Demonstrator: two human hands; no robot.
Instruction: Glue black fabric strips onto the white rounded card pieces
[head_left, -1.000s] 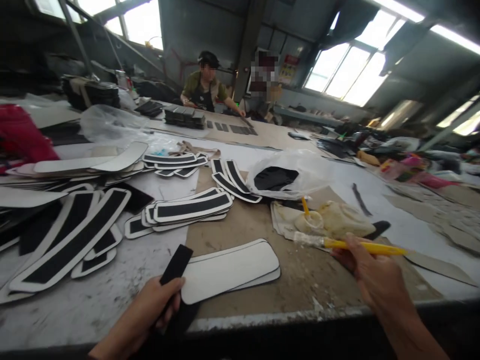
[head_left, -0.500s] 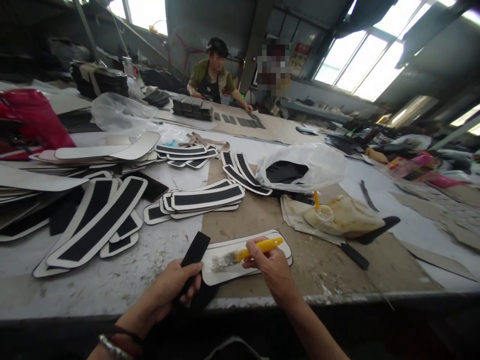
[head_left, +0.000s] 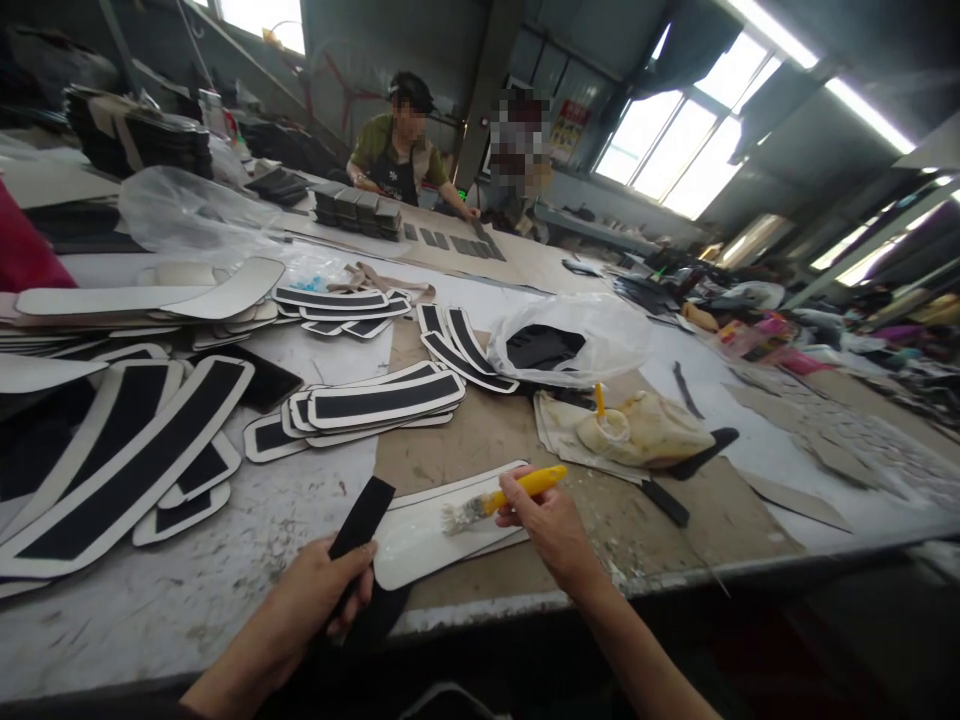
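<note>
Head view: my right hand point(head_left: 551, 522) grips one yellow-handled brush point(head_left: 496, 500), bristles over one white panel point(head_left: 420, 552) (stacked on brown paper point(head_left: 607, 510) near the front edge of the table point(head_left: 112, 640)), while my left hand point(head_left: 319, 588) pinches one black strip point(head_left: 364, 512) at the panel's left end.

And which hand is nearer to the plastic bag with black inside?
The right hand, holding the brush, is in front of the bag; the left hand, holding a black strip, is farther, toward the left.

Yellow-handled brush point(head_left: 499, 501) is slanting bristles-first onto a flat, rounded white panel point(head_left: 420, 548), while a black strip point(head_left: 365, 515) is tilting at the panel's left end.
</note>
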